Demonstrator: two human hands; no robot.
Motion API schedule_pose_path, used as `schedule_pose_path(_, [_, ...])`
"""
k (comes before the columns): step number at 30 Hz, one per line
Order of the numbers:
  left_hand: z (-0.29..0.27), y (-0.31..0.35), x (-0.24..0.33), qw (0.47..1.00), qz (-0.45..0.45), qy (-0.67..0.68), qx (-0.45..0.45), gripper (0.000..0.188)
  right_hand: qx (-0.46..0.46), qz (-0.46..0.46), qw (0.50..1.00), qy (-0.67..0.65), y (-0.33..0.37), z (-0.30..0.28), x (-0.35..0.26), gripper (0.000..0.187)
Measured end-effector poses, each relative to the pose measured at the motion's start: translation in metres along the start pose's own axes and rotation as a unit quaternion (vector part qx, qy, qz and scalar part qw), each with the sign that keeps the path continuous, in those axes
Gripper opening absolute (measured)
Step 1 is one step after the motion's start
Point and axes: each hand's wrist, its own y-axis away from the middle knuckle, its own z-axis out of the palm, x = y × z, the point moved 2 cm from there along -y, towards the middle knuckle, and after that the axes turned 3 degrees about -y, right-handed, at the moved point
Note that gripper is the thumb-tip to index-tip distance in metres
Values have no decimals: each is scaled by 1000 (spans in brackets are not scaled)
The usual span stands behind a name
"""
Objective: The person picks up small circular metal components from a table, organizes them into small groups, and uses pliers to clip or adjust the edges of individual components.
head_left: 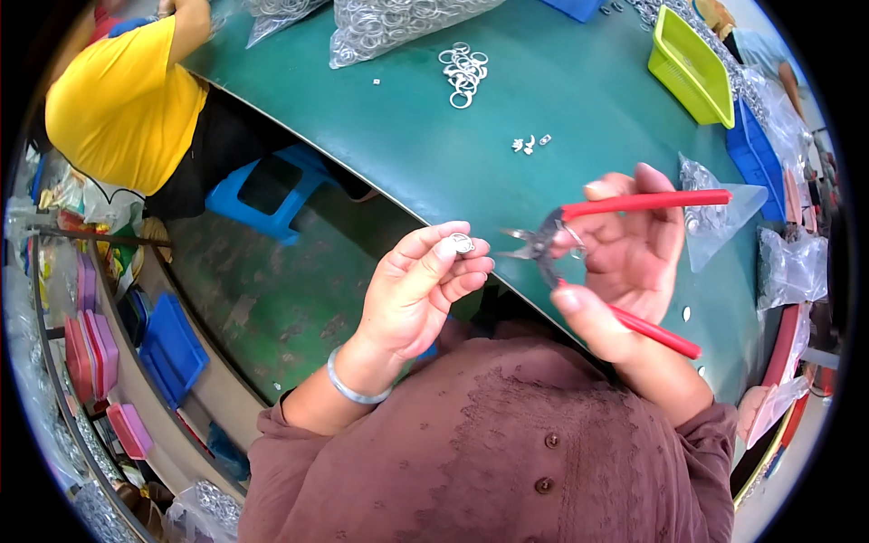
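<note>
Red-handled pliers (547,242) are held in the head view by the right hand (638,258), their smooth grips spread apart and their pointed metal tips blurred. Between the thumb and fingers of the left hand (407,294), a small round metal piece (463,242) is pinched just beside those tips, its underside hidden and its surface detail hard to make out. On the green tabletop (380,127), shiny rings (467,76) are loosely heaped; a crinkled clear bag (398,32) is cut off by the upper edge.
</note>
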Motion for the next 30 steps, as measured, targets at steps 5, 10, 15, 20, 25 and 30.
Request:
schedule_pose_path(5, [7, 5, -8, 1000, 1, 0, -30, 23, -62, -86, 992, 66, 6, 0, 9, 93])
schedule_pose_path(10, [15, 8, -12, 999, 6, -29, -33, 23, -70, -114, 985, 107, 12, 0, 6, 93])
schedule_pose_path(15, [22, 10, -14, 995, 47, -88, -2, 22, -126, -171, 964, 161, 15, 0, -1, 96])
schedule_pose_path(20, [28, 11, -13, 993, 60, -104, 5, 21, -81, -205, 963, 154, 16, 11, -1, 87])
schedule_pose_path(25, [29, 9, -14, 993, 66, -98, 14, 21, -100, -208, 952, 199, 17, 7, -1, 96])
schedule_pose_path(30, [30, 9, -14, 985, 109, -132, 8, 21, -91, -198, 960, 178, 18, 4, -4, 94])
